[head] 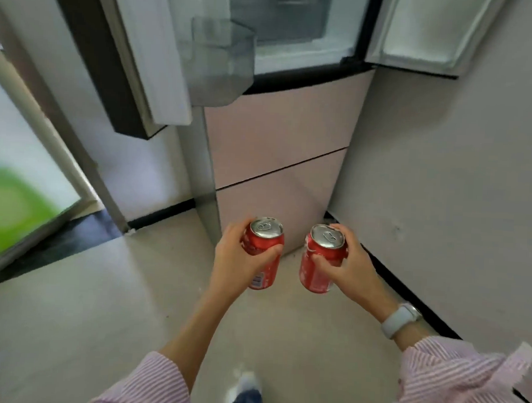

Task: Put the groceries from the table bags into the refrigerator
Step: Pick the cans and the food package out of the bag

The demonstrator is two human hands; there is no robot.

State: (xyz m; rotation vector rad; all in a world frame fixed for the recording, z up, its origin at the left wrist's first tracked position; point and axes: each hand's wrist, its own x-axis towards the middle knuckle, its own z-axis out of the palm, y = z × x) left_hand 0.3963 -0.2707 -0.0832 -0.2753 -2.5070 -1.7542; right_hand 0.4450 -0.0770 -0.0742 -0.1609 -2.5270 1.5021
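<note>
we grip one red aluminium soda can (pixel 264 253) in left hand (pixel 241 259), another (pixel 322 258) in right hand (pixel 346 262); open white-lined refrigerator (pixel 299 47) at 12 o'clock. risk: clipping clear plastic door bin (pixel 217 62), dropping one.

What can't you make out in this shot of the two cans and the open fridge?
- Refrigerator shelves: cut off by the head view's top edge, so their contents are unknown.
- Table bags: outside the frame.
- Left can label: partly covered by the left hand, print too small.
- Right can label: partly covered by the right hand.
- Green shape at the left edge: too blurred to identify.
- Door bin: hazy, contents unclear.
</note>
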